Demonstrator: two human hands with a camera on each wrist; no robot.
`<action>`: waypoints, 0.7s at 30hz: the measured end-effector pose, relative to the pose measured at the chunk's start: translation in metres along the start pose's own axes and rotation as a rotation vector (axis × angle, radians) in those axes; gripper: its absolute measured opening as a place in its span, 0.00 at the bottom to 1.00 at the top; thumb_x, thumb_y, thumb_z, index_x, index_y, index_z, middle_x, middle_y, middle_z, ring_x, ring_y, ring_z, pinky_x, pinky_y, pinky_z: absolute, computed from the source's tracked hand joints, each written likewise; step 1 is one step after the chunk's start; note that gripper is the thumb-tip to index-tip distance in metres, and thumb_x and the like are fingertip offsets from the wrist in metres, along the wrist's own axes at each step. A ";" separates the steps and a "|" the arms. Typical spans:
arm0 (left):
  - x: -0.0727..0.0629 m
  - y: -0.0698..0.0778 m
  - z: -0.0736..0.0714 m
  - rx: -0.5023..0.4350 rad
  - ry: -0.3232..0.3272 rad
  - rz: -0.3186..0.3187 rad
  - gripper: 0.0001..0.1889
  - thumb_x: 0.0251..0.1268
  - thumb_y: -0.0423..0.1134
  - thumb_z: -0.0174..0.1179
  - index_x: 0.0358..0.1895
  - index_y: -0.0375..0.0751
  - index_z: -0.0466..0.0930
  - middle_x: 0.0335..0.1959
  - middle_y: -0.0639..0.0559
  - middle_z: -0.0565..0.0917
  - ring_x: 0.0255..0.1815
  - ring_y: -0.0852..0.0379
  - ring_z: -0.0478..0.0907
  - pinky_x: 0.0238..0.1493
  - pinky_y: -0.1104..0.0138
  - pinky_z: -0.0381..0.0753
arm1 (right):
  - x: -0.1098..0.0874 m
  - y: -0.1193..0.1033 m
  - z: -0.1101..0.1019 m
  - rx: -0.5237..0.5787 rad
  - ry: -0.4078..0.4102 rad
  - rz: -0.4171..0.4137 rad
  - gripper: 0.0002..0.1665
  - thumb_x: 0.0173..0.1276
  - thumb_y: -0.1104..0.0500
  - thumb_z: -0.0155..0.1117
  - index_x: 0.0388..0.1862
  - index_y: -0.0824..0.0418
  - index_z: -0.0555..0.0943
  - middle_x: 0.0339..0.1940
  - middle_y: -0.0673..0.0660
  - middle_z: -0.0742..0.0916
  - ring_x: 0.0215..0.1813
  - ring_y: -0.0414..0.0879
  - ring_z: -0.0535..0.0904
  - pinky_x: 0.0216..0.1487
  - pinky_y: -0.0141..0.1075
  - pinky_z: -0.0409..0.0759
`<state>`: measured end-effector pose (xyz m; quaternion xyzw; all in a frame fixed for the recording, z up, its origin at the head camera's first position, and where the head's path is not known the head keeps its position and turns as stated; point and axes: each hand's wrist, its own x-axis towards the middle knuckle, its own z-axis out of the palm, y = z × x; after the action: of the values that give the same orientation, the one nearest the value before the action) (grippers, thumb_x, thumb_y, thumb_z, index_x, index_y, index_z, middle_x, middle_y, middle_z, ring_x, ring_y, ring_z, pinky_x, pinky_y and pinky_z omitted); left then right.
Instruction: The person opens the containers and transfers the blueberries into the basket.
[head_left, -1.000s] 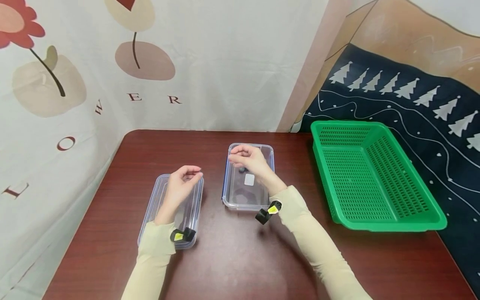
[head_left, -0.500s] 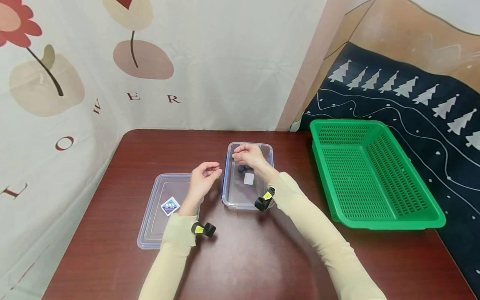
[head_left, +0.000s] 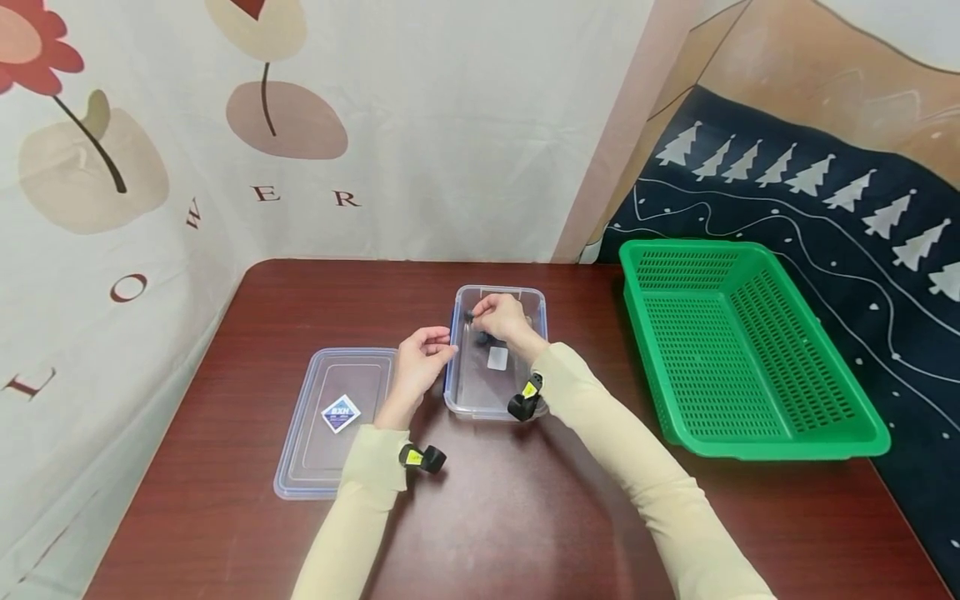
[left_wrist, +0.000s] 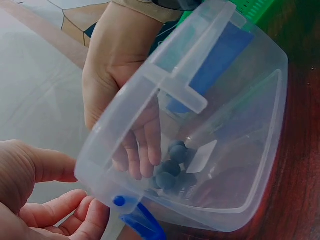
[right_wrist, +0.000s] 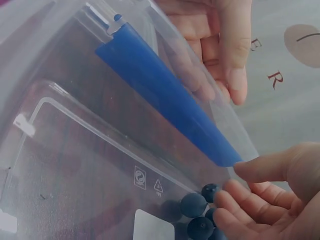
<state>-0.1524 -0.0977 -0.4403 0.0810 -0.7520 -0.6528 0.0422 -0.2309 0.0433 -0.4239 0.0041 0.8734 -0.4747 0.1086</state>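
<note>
A clear plastic food container [head_left: 468, 396] with blue side latches stands without its lid at the table's middle. My right hand [head_left: 506, 323] reaches inside at the far end, fingers loosely bent. In the right wrist view those fingers [right_wrist: 260, 212] are right at several blueberries [right_wrist: 193, 205] on the container floor. The left hand [head_left: 420, 362] is at the container's left side. The left wrist view shows its thumb and fingertips beside the rim, near a blue latch [left_wrist: 142, 222], gripping nothing.
A clear lid [head_left: 315, 454] with a blue-and-white sticker [head_left: 341, 413] lies flat at the left. An upright green plastic basket [head_left: 750, 375] stands at the right end of the brown table [head_left: 487, 517]. Printed cloths hang behind.
My left hand has moved from above the lid rightward to the container's side, uncovering the sticker. The right hand has shifted slightly right inside the container's outline.
</note>
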 end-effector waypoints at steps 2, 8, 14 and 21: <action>0.000 -0.002 0.001 0.010 -0.002 0.000 0.15 0.52 0.23 0.62 0.45 0.24 0.77 0.40 0.32 0.80 0.29 0.65 0.75 0.29 0.79 0.72 | 0.001 0.001 0.000 -0.027 -0.010 -0.014 0.07 0.49 0.69 0.68 0.30 0.64 0.82 0.24 0.53 0.86 0.25 0.38 0.76 0.30 0.28 0.72; 0.001 -0.003 0.001 0.018 0.000 0.011 0.15 0.50 0.22 0.62 0.44 0.24 0.78 0.39 0.32 0.81 0.27 0.67 0.74 0.29 0.79 0.71 | 0.002 0.001 -0.003 -0.147 -0.034 -0.034 0.07 0.49 0.68 0.69 0.30 0.63 0.83 0.26 0.54 0.86 0.28 0.40 0.76 0.33 0.31 0.72; 0.001 -0.003 0.001 0.034 0.000 0.005 0.14 0.50 0.22 0.62 0.44 0.24 0.78 0.38 0.32 0.81 0.26 0.67 0.73 0.28 0.79 0.71 | 0.007 0.005 -0.005 -0.223 -0.129 -0.100 0.11 0.48 0.70 0.70 0.33 0.64 0.83 0.29 0.54 0.86 0.31 0.41 0.79 0.35 0.30 0.75; 0.000 -0.002 0.001 0.054 0.003 0.002 0.14 0.50 0.22 0.62 0.44 0.25 0.79 0.38 0.34 0.82 0.26 0.67 0.74 0.29 0.79 0.71 | 0.010 0.007 -0.005 -0.308 -0.215 -0.216 0.13 0.48 0.73 0.70 0.35 0.67 0.82 0.31 0.56 0.86 0.35 0.44 0.81 0.37 0.30 0.77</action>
<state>-0.1521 -0.0968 -0.4427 0.0825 -0.7693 -0.6321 0.0417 -0.2411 0.0500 -0.4287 -0.1567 0.9145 -0.3420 0.1491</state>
